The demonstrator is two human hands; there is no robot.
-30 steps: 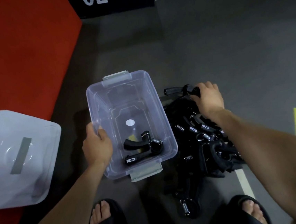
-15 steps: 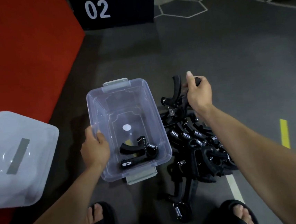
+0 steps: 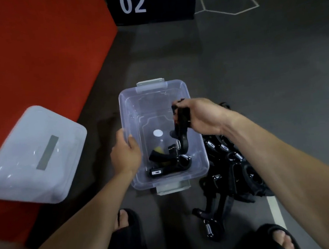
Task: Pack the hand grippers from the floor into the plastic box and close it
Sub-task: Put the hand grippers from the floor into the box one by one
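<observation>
The person's right hand (image 3: 203,116) hangs over the right side of the clear rectangular plastic box (image 3: 201,161), fingers curled round a black spring-loaded hand gripper (image 3: 181,128) whose handles dangle down into the box. The left hand (image 3: 125,154) grips the box's left rim, thumb inside the wall. On the box floor at the near end lies another black hand gripper (image 3: 169,164), with something yellow beside it that is too small to identify. The heap of black hand grippers still to pack (image 3: 232,166) sits on the grey floor (image 3: 254,65) just right of the box, partly hidden by the right forearm. The translucent white lid with a grey strip (image 3: 34,157) lies well to the left, resting on the red mat (image 3: 32,56).

To do this step well, the person would likely lower the gripper close to the one already inside before letting go, laying it flat and nested so the many left will fit under the lid; the left hand's hold should keep the light box from sliding.

Writing: a black block (image 3: 152,3) at the far edge carries "02" in white. Small white labels show on several gripper handles but cannot be read.
</observation>
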